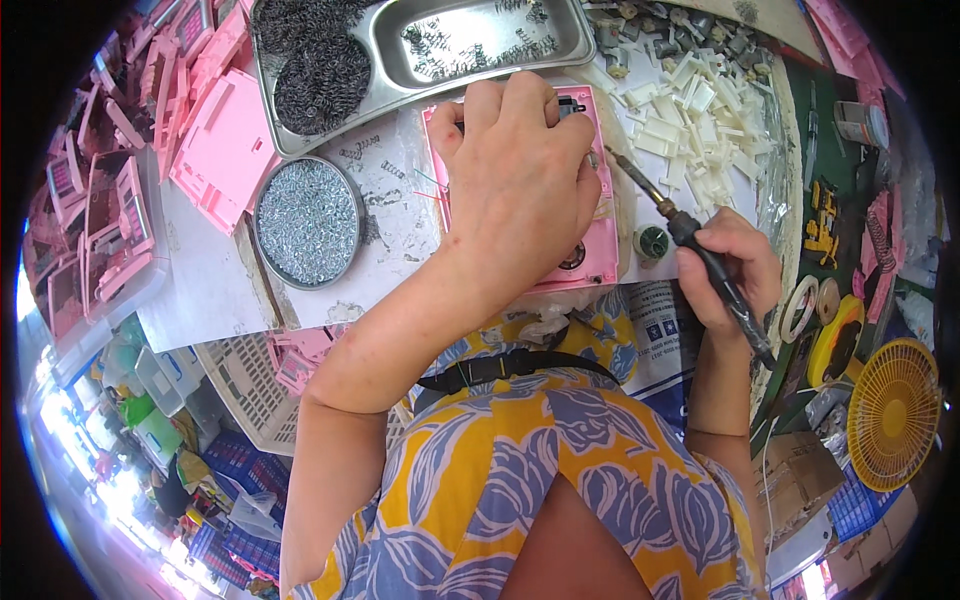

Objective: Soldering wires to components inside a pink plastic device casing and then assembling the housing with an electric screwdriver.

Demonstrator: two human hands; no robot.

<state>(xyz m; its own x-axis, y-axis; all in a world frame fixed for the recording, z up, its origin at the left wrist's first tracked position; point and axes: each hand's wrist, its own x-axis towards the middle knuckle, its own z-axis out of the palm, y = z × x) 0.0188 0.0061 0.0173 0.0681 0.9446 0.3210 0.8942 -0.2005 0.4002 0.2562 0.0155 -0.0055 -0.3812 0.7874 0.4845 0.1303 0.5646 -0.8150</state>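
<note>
My left hand (pixel 520 185) lies over a pink plastic casing (pixel 595 255), its fingers bent down into it. The fingertips are hidden, so what they pinch cannot be made out. A black part (pixel 572 106) shows inside the casing by the knuckles, and thin red and green wires (pixel 430 187) stick out at its left side. In my right hand (pixel 738 262) is a soldering iron (pixel 690 232) with a black handle. It is held at a slant, its thin tip pointing up and left beside the casing's right edge. A small green-filled jar (pixel 652 242) stands between the casing and this hand.
A round dish of small metal screws (pixel 308 222) stands left. Behind it, a metal tray (pixel 385 80) holds dark springs. White plastic parts (pixel 690 125) are heaped at the right. Pink casings (pixel 110 220) pile up far left. A yellow fan-like grille (pixel 893 413) is at lower right.
</note>
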